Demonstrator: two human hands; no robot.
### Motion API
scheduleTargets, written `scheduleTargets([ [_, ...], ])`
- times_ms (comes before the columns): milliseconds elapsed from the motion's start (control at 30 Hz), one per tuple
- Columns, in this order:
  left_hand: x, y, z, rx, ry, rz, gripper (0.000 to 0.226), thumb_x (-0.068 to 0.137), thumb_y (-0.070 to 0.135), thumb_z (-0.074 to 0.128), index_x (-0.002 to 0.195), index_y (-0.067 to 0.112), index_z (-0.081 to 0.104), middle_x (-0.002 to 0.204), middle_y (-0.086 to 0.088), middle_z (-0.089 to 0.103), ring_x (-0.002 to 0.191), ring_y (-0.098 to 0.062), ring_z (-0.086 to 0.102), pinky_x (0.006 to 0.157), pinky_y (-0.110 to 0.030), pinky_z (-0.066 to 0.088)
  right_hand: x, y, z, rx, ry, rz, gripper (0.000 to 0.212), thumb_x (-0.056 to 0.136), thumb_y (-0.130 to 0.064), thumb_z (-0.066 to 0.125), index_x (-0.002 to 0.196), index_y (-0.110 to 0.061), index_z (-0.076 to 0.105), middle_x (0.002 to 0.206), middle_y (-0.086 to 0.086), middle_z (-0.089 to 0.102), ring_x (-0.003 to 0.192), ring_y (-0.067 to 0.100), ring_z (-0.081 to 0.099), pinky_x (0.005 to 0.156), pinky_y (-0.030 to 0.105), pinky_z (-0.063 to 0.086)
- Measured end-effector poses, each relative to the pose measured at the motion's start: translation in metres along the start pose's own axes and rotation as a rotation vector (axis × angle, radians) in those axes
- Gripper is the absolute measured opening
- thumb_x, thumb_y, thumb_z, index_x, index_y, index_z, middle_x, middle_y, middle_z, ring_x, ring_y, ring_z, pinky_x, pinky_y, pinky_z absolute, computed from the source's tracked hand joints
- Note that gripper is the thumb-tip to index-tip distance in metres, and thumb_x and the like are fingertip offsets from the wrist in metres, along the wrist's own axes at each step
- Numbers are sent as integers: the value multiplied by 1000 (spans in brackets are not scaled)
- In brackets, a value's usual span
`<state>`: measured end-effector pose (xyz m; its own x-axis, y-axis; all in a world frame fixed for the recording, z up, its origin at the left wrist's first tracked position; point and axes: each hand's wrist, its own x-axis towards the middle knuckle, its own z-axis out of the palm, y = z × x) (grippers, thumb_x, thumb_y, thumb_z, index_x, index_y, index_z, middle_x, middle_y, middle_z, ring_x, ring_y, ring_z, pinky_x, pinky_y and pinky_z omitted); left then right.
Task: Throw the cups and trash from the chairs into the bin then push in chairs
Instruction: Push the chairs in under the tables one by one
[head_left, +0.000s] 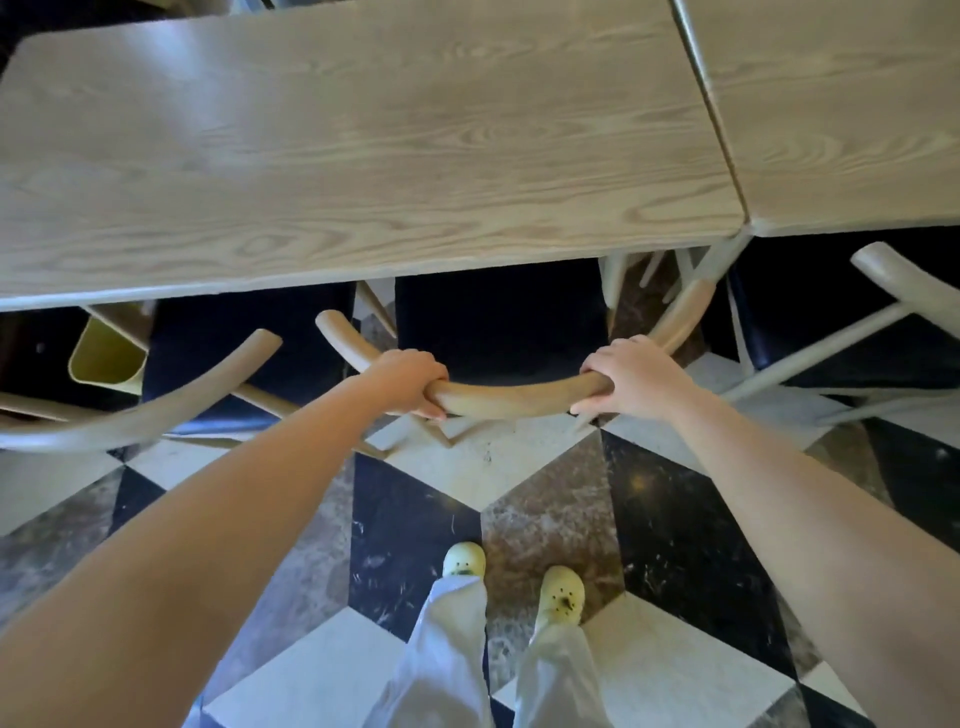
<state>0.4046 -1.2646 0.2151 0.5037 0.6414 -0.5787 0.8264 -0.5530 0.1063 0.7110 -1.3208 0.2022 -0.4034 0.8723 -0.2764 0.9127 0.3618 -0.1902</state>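
A wooden chair with a curved back rail (514, 399) and a dark seat (498, 322) stands in front of me, its seat partly under the light wood table (363, 156). My left hand (410, 382) grips the rail on its left side. My right hand (631, 376) grips the rail on its right side. The visible part of the dark seat is bare. No cup or trash shows in view.
A second chair (156, 410) stands at the left with a yellow-green object (106, 358) beside it under the table. A white chair (857, 332) stands at the right under a second table (841, 104). The floor is chequered tile (545, 478).
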Motion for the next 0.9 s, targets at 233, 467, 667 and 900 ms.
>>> scheduleTargets([
  [233, -37, 37, 54, -187, 520, -267, 63, 89, 30, 59, 144, 14, 34, 154, -8, 31, 145, -25, 20, 121, -40, 9, -24, -26, 14, 48, 197, 118, 61, 88, -47, 59, 134, -9, 49, 142, 11, 49, 131, 29, 43, 114, 44, 24],
  [467, -111, 91, 148, -416, 423, -492, 67, 98, 34, 44, 152, 23, 6, 162, -3, -1, 149, -21, 0, 121, -42, 6, -71, -116, 67, 117, 354, 278, 67, 95, -27, 50, 150, -6, 18, 158, 22, 11, 145, 38, 13, 115, 55, 21],
  [667, -188, 102, 233, -551, 54, -700, 67, 97, 47, 37, 152, 26, 5, 162, -1, -6, 149, -22, -3, 119, -46, 3, -80, -163, 110, 54, -350, -10, 76, 96, -55, 30, 152, -18, -6, 161, 11, -9, 148, 31, -2, 118, 53, 7],
  [900, -257, 95, 272, -843, -135, -720, 60, 97, 52, 34, 150, 27, 21, 161, 4, 11, 148, -20, 7, 119, -49, 7, -45, -248, 127, -46, -904, -195, 82, 91, -65, 32, 153, -22, -2, 161, 3, -8, 148, 24, -8, 117, 49, -1],
])
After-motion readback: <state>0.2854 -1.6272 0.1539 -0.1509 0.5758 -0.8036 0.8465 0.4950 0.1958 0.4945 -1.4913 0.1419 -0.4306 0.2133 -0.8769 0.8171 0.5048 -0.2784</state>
